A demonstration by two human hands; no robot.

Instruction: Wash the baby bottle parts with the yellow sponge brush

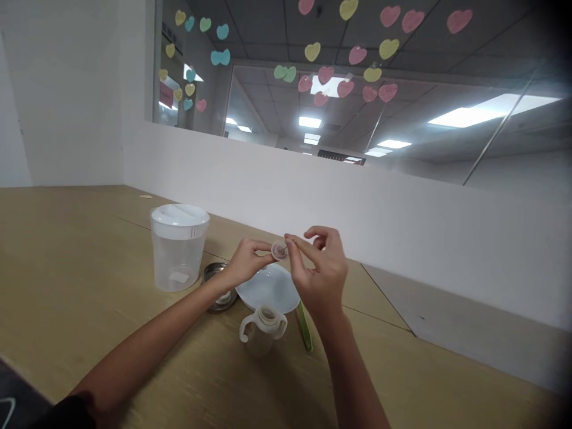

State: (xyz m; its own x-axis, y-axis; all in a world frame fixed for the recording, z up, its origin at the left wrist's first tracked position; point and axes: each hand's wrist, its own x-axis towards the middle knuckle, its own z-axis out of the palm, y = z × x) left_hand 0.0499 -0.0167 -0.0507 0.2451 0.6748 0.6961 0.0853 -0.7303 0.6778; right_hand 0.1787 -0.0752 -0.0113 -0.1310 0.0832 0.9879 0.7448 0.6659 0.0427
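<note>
Between the thumb and fingers of my left hand [248, 261] is a small round translucent cap [279, 250], held above a pale blue-white plate [270, 289]. My right hand [319, 271] pinches at the cap's right side, where something thin and too small to name shows at the fingertips. Below the hands stands a translucent bottle [261, 333] with two side handles and an uncovered mouth. Left of the plate lies a round metal tin [209, 274] with a white item inside, partly behind my left forearm.
A clear plastic pitcher [177, 259] with a white lid stands on the wooden table [80, 268] at the left. A green strip-like object [305, 328] lies right of the bottle. Behind the table rises a white wall [286, 190] with a window above.
</note>
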